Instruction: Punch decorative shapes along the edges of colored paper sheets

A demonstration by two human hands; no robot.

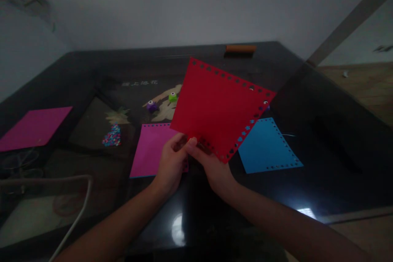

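A red sheet of paper (pixel 215 108) is raised over the dark table, tilted, with small shaped holes punched along three of its edges. My left hand (pixel 172 159) pinches its lower edge near the left corner. Close beside it, my right hand (pixel 216 168) grips the same edge, thumb on top. Behind my left hand lies a pink sheet (pixel 147 151) with holes along its top edge. To the right rests a blue sheet (pixel 268 149), also punched along its edges and partly covered by the red paper.
A plain pink sheet (pixel 37 127) lies far left, near a pile of tiny coloured paper cut-outs (pixel 112 136). Purple (pixel 151 106) and green (pixel 172 97) eyed punches stand behind. An orange-brown roll (pixel 241 48) sits at the back edge. A white cable (pixel 82 200) crosses the lower left.
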